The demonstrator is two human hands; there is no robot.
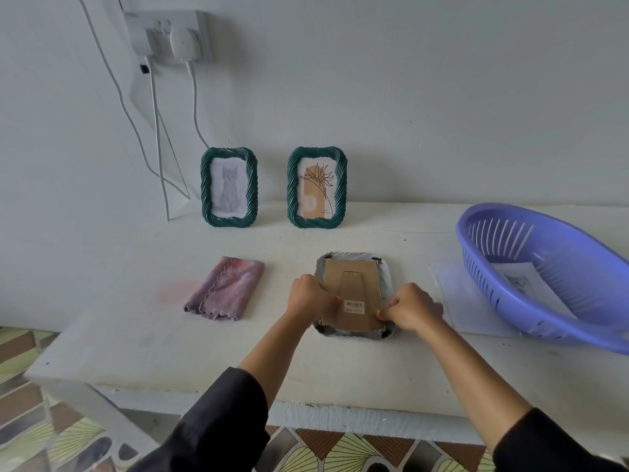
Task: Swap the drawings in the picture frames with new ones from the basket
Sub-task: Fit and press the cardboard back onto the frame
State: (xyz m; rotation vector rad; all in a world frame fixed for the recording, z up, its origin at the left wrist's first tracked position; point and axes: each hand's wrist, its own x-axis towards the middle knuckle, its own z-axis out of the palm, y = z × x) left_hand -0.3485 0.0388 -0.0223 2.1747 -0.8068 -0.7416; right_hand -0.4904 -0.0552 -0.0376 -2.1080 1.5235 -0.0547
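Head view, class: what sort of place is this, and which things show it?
Probably a room in a home: a white-painted table set against a plain wall, a wall socket with a charger plugged in, and patterned flooring below.

Both arms stretched forward — left hand [311,298], right hand [412,308] curled, pinching backing board [352,275] side edges.
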